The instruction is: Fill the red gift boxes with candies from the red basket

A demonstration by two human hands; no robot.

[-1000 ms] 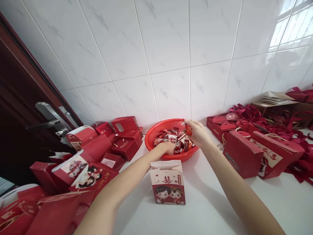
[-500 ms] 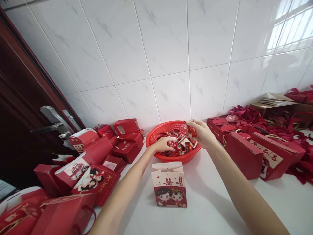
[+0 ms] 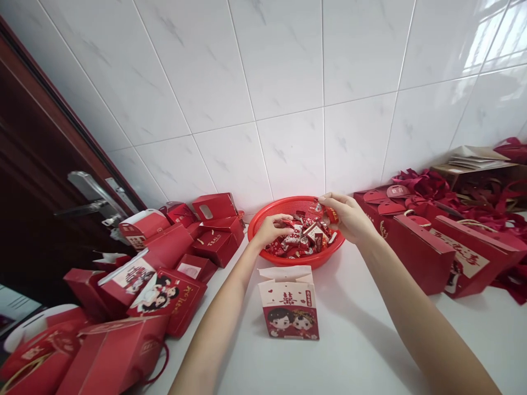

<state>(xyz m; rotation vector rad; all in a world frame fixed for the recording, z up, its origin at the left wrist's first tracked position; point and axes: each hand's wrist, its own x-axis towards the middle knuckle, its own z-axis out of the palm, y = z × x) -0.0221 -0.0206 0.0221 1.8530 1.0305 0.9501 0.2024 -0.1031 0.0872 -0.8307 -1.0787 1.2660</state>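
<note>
A red plastic basket holds many wrapped candies in red and white. My left hand is over the basket's left part, its fingers closed on a red candy packet. At the basket's right rim, my right hand pinches red wrapped candies between thumb and fingers. In front of the basket an open paper box stands upright, with two cartoon figures on its front; its inside is hidden.
Red gift boxes are piled at the left, by a dark door with a metal handle. Red bags, ribbons and a carton with folded paper are at the right. A tiled wall rises behind.
My left hand has lifted slightly from the candies, and a red packet shows at its fingers. My right hand still holds its candies. The view has shifted a little.
</note>
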